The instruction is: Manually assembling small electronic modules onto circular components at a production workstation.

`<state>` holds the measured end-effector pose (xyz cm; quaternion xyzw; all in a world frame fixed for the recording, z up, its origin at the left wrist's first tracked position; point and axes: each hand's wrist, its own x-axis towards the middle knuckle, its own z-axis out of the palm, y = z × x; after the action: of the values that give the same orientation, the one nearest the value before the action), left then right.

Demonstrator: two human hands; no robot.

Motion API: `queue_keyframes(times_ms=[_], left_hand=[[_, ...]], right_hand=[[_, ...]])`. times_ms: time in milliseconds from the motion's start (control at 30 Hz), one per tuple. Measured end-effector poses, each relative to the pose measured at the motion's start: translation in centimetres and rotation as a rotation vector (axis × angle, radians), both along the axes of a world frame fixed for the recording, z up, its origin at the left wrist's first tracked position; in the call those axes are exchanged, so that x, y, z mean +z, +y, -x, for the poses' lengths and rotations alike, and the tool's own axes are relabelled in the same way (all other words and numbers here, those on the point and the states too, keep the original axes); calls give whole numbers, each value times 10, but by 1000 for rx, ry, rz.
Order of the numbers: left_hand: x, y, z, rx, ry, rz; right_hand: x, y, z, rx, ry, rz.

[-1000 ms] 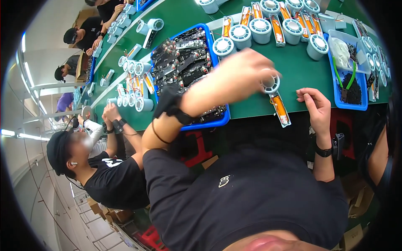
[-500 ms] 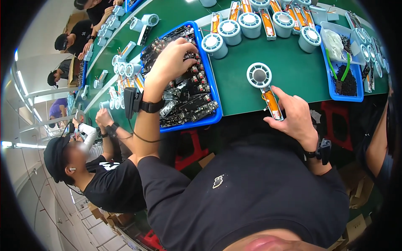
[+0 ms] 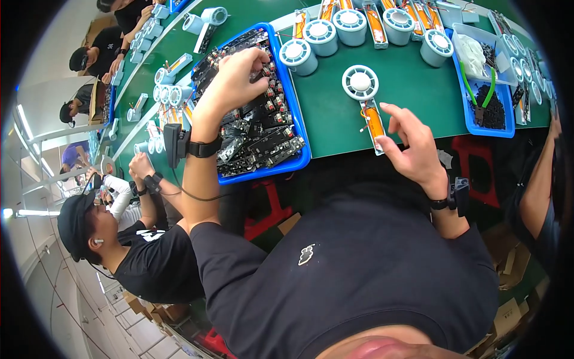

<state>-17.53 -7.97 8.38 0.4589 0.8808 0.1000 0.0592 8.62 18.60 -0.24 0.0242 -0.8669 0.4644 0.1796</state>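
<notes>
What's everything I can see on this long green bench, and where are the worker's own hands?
Blue tray: one, blue, left of centre, filled with dark circuit boards.
Fan unit: one, pale blue-white round head with an orange battery handle, centre.
Row of fan units: several, same colours, far edge.
Second tray: one, blue, right, holding green-handled cutters.
Co-workers: several, black shirts, left.
Left hand: in the circuit boards.
Right hand: beside the fan unit's handle.

Left hand (image 3: 236,84) in blue tray (image 3: 297,128) (circuit boards (image 3: 263,134)).
</notes>
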Motion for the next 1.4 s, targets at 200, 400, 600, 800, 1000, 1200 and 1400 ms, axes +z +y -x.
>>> queue_keyframes(times_ms=[200,400,600,800,1000,1200,1400], left_hand=[[10,-13,-1,89,-229,-273],[-10,-7,-20,136,-239,-563],[-29,-13,-27,126,-169,-470],[-23,-4,-35,-72,8,-559],[-4,16,-88,-26,-12,-761],[-43,52,-165,261,-653,-768],[-72,81,-192,439,-990,-1093]], right_hand=[[29,9,30,231,219,-160],[35,9,52,342,158,-354],[34,12,70,440,113,-296],[22,11,75,458,145,-202],[20,6,64,258,-175,65],[9,2,60,275,-1,110],[9,0,58,262,111,88]])
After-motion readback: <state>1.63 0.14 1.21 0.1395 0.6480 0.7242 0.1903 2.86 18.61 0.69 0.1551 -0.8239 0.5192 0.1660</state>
